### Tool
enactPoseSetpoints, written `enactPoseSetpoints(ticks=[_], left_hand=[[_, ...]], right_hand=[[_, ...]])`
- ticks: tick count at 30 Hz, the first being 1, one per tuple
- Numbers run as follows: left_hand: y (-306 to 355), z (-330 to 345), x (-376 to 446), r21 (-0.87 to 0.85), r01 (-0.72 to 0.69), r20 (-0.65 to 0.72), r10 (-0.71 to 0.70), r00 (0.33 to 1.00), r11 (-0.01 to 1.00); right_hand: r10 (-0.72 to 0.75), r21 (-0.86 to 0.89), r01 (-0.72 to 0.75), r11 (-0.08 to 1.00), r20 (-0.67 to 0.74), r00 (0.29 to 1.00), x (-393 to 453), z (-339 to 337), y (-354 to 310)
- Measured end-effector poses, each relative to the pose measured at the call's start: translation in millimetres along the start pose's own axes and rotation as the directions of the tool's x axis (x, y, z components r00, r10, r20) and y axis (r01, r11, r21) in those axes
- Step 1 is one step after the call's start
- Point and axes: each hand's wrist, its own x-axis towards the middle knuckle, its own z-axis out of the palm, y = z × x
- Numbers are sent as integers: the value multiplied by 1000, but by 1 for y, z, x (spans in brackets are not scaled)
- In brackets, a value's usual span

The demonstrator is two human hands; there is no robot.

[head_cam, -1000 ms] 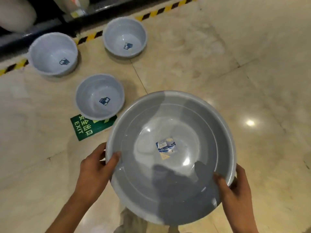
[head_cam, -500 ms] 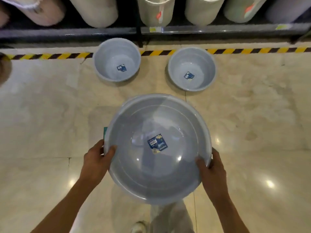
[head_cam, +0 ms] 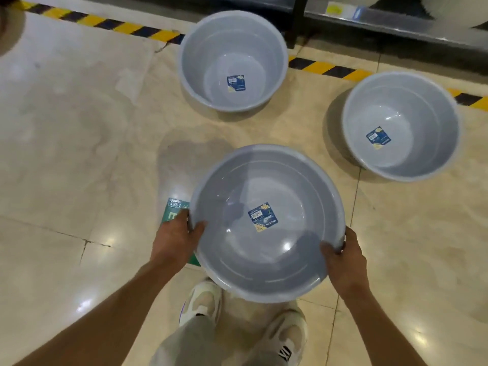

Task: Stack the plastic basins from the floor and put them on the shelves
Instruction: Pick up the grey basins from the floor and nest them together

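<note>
Glossy beige tiles (head_cam: 79, 159) carry two empty grey plastic basins (head_cam: 233, 60) (head_cam: 401, 125); left hand (head_cam: 175, 237) and right hand (head_cam: 344, 256) grip a third, labelled grey basin (head_cam: 266, 223) by its rim.

- Held basin (head_cam: 266, 225): grey-blue plastic, round, mouth up, blue label inside at centre; raised off the floor, gripped at opposite rims.
- Far basin (head_cam: 233, 60): same type, upright on the floor, overlapping the striped floor line.
- Right basin (head_cam: 401, 125): same type, upright on the floor, apart from the others.
</note>
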Motion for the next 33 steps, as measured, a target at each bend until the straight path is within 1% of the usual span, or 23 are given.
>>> enactPoseSetpoints(ticks=[4,7,9,13,16,20,22,24,27,30,33], left_hand=[[-17,26,23,173,0,-15,2,1000,985],[-28,36,29,192,21,-2,-21,1000,981],[-32,41,33,163,50,18,-54,998,985],[-25,46,45,-30,143,111,-139,984,989],[-24,47,51,-65,173,157,-161,974,983],[-16,36,50,-104,171,138,-156,978,980],[-6,25,45,-127,146,128,-130,983,981],[7,9,37,-115,88,113,-75,991,989],[37,-18,21,-105,-13,101,24,995,994],[84,-47,4,-103,-123,84,132,988,987],[144,-66,-15,-118,-215,67,224,972,969]], right_hand=[[29,-115,-33,993,-40,999,19,32,19],[36,-174,-43,984,-46,998,24,51,24],[41,-173,-46,984,-33,999,29,57,27],[111,-130,-108,986,16,994,38,65,31],[127,-136,-122,983,34,991,40,64,31],[150,-126,-144,982,39,988,40,56,23],[168,-100,-164,981,34,985,37,47,14],[178,-58,-177,982,13,984,32,32,3],[144,-6,-144,989,-34,989,22,-7,-14],[90,55,-86,995,-70,994,9,-56,-32],[92,137,-74,988,-126,988,0,-111,-45]])
